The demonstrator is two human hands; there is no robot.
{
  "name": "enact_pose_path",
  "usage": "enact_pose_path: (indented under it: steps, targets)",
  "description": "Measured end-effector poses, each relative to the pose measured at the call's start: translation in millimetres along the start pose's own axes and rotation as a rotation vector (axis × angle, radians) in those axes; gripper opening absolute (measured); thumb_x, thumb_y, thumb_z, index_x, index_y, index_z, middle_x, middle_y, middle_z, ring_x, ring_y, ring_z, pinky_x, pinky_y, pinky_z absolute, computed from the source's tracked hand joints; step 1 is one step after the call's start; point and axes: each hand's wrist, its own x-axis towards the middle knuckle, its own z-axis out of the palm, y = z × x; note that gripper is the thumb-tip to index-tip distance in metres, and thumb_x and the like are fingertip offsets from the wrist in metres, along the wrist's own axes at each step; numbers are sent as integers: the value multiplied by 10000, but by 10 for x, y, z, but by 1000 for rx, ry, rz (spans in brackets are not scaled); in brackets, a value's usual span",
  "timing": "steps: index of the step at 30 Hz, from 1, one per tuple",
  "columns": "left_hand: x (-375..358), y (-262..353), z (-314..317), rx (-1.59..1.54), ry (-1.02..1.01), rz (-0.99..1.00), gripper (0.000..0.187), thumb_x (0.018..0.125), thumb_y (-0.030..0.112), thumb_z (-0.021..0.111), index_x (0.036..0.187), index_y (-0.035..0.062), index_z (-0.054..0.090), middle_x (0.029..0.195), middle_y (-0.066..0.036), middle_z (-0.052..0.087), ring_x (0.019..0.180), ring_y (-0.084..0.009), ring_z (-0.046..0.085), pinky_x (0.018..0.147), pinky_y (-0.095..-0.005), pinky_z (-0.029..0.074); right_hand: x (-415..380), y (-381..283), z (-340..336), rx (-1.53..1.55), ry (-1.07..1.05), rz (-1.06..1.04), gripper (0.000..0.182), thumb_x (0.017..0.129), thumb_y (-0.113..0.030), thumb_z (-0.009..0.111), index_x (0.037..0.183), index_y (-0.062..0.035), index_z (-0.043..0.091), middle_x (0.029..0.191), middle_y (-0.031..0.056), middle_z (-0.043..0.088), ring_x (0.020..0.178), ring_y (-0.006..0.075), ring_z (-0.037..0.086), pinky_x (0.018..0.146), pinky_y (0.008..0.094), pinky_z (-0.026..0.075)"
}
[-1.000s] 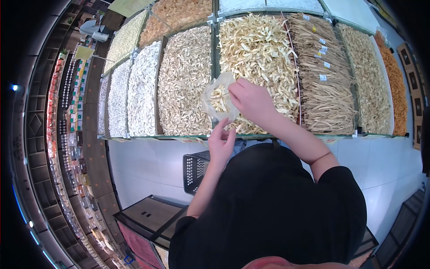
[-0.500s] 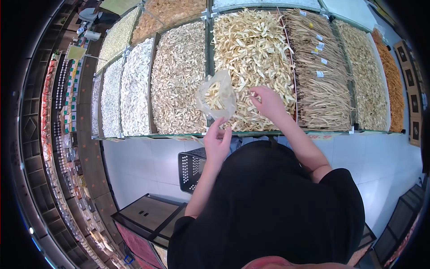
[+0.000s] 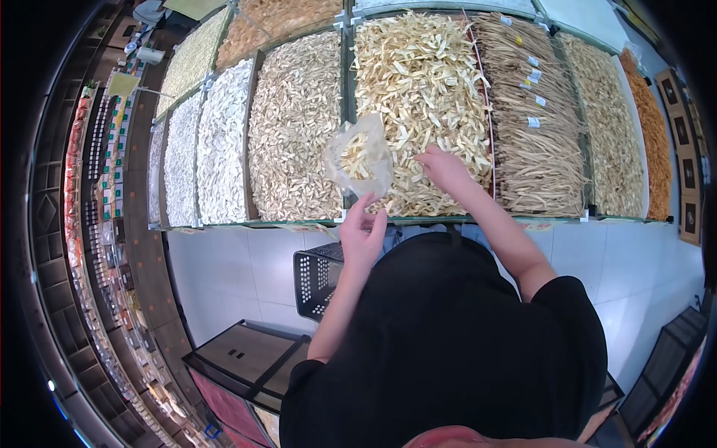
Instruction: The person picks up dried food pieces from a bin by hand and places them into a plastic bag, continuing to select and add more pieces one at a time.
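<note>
A clear plastic bag (image 3: 361,181) with some pale dried strips in it hangs open from my left hand (image 3: 362,233), whose fingers pinch its near edge. The bag lies over the divider between two bins. To its right, my right hand (image 3: 447,170) is just above the bin of pale yellow dried strips (image 3: 418,82). Its thumb and fingertips are pressed together; whatever they hold is too small to make out.
Left of the strips is a bin of small beige pieces (image 3: 295,119), then white ones (image 3: 225,142). Bundled brown stalks (image 3: 534,164) lie to the right. A black perforated basket (image 3: 314,280) stands below the counter, left of my body.
My right hand's fingers have closed into a tighter pinch at nearly the same place. The bag has shifted slightly, and more strips show inside it. The left hand has barely moved.
</note>
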Motion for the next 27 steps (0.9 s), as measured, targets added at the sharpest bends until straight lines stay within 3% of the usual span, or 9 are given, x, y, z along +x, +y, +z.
enact_pose_path:
  steps: [10, 13, 16, 19, 22, 27]
  targets:
    - [-19, -44, -2, -13, 2, -29, 425, 941, 64, 714, 1345, -32, 619, 1200, -122, 725, 757, -86, 656, 671, -250, 556, 198, 100, -58, -203, -184, -72, 242, 911, -107, 616, 1146, -132, 670, 1058, 122, 615, 919, 356, 690, 783, 477, 563]
    - [-7, -38, 2, -15, -1, -30, 425, 942, 62, 713, 1345, -32, 618, 1202, -121, 725, 754, -87, 655, 672, -249, 556, 166, 120, -115, -111, -48, -70, 220, 919, -121, 618, 1132, -130, 672, 1036, 109, 619, 918, 343, 691, 785, 474, 566]
    - [0, -29, 5, -10, -10, -22, 425, 942, 62, 713, 1345, -32, 616, 1204, -120, 727, 751, -86, 655, 671, -248, 556, 125, 143, -304, -139, -48, 15, 204, 916, -131, 634, 1113, -123, 686, 1038, 94, 638, 907, 331, 691, 782, 457, 569]
    - [6, -40, 0, -2, -17, -18, 425, 941, 63, 713, 1344, -32, 616, 1205, -119, 730, 748, -86, 657, 670, -247, 556, 81, 359, -299, -90, 143, 8, 203, 898, -129, 673, 1096, -110, 711, 1037, 93, 655, 884, 324, 693, 768, 443, 569]
    - [21, -58, 3, -1, -18, -14, 425, 941, 64, 715, 1343, -32, 616, 1203, -118, 732, 743, -87, 661, 671, -248, 558, -13, 381, -371, 114, 279, 92, 221, 872, -108, 730, 1093, -98, 733, 1004, 85, 666, 805, 282, 683, 729, 407, 561]
    - [29, -47, -1, 14, -32, -24, 429, 939, 65, 717, 1342, -39, 615, 1197, -116, 735, 736, -89, 668, 670, -249, 559, -79, -198, -853, 403, 196, 98, 217, 869, -102, 778, 1083, -79, 747, 957, 51, 644, 642, 147, 570, 638, 294, 496]
